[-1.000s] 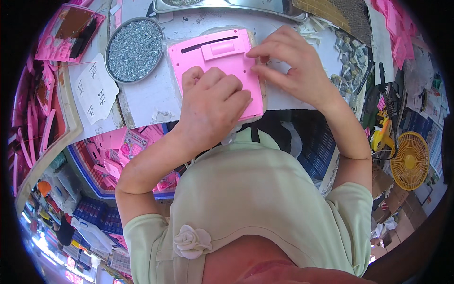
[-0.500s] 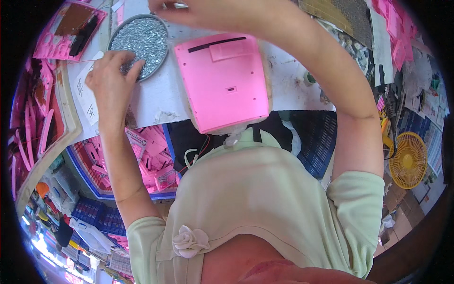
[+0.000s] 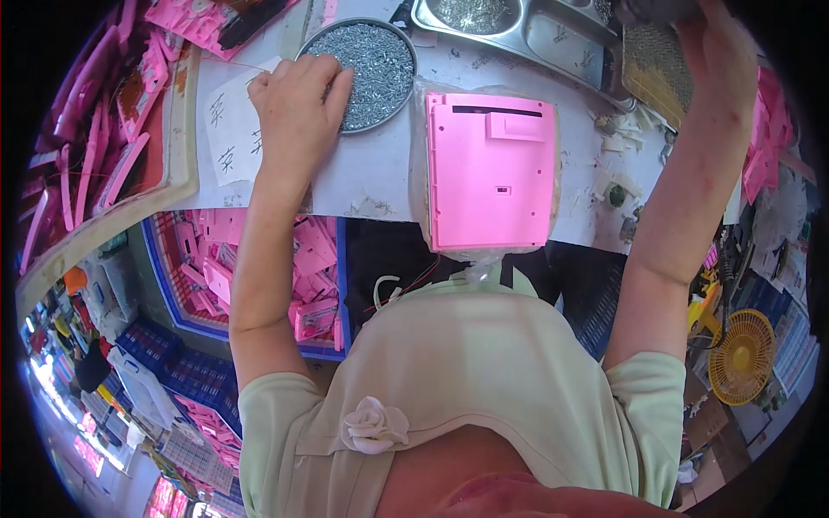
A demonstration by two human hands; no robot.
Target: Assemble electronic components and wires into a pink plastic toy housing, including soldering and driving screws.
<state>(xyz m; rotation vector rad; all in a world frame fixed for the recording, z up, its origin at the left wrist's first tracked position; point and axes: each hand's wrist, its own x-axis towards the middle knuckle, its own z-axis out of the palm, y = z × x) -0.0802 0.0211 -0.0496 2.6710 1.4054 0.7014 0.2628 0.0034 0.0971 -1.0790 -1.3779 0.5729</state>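
Observation:
My left hand (image 3: 298,104) rests at the near left rim of a round grey dish (image 3: 412,69) full of small silver screws (image 3: 371,65). Its fingers are curled in over the screws, with the fingertips hidden behind the hand. Up at the top right, my right hand (image 3: 717,56) is closed round a dark grey rounded thing (image 3: 661,9), cut off by the picture's edge and blurred. A pink plastic casing (image 3: 492,164) lies flat between my arms, on a pad wrapped in clear plastic (image 3: 420,173), with a slot near its far edge.
Steel compartment trays (image 3: 553,43) with small metal parts stand at the back. A paper with handwriting (image 3: 229,129) lies left of the dish. Pink parts fill a blue-rimmed crate (image 3: 186,319) below the table and heap up at far left. A yellow fan (image 3: 743,358) is at right.
My right hand has swung from the top middle to the far upper right, onto the dark grey thing. My left hand stays at the dish, its fingers more curled. The whole view has shifted.

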